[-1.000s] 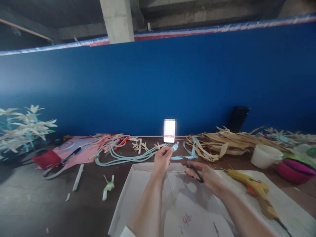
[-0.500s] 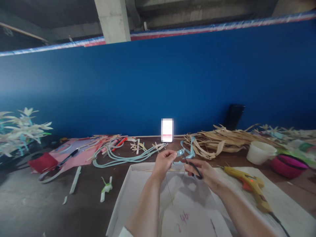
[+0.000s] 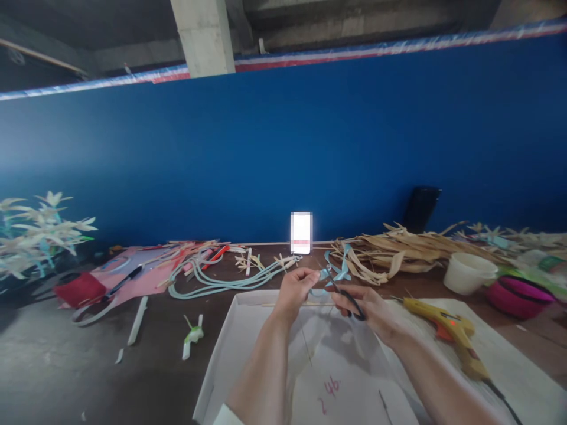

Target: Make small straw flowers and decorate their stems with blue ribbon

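Pinched between the fingers of my left hand [image 3: 296, 290] is a light blue ribbon [image 3: 325, 274]. My right hand [image 3: 365, 306] grips a pair of scissors [image 3: 354, 304] by dark handles, and their blades reach to the ribbon near my left fingertips. Whether the blades are fully closed on it is too small to tell. Both hands hover over the far part of a shallow white box lid [image 3: 257, 354] with pink handwritten digits inside. A thin stick [image 3: 268, 304] lies across the lid behind my left wrist, and thin wires slant below the hands.
A yellow glue gun [image 3: 458, 339] lies on white paper at right, beside a white cup [image 3: 469, 273] and a magenta bowl [image 3: 518, 301]. Dried husks [image 3: 394, 254] spread behind. Pale blue cords [image 3: 221, 289], a red ribbon roll [image 3: 80, 289] and a lit phone [image 3: 302, 233] stand left and centre.
The hands stay nearly in place. The scissors and the ribbon shift only slightly, and the whole view moves a few pixels to the right.
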A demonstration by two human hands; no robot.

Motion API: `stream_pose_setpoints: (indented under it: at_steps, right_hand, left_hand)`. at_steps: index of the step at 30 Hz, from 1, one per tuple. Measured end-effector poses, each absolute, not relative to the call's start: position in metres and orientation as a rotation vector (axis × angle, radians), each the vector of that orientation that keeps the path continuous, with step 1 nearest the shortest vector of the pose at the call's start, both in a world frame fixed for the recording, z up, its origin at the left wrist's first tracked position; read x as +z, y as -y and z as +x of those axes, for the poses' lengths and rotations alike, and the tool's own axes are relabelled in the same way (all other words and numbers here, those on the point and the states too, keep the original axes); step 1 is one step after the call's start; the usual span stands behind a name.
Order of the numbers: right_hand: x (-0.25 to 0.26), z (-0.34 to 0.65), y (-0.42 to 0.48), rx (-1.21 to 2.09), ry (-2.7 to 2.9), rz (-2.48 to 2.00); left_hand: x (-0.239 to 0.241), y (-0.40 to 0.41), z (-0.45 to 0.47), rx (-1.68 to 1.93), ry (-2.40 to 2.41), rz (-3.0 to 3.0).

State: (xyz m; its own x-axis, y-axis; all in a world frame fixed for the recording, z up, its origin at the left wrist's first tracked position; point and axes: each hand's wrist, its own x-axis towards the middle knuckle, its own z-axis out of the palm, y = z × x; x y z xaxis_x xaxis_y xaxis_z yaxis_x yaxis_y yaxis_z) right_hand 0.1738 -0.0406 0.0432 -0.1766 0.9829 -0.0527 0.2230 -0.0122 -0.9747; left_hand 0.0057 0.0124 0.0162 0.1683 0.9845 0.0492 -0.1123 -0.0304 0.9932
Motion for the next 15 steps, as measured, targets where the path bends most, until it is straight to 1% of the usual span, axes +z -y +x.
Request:
stream_pose_setpoints:
  at_steps: [7,15]
  right_hand:
    - [0.0478,0.1726,0.0423,1.301,1.506,-1.337]
    - [0.0454,0.1674,0.0405,1.275,1.491,-1.360]
  left_hand:
    - [0.0154,-0.0142,0.0050,1.167,-1.042,1.260]
    - [0.0183,-0.0139,0.0063,1.214,-1.066,1.237]
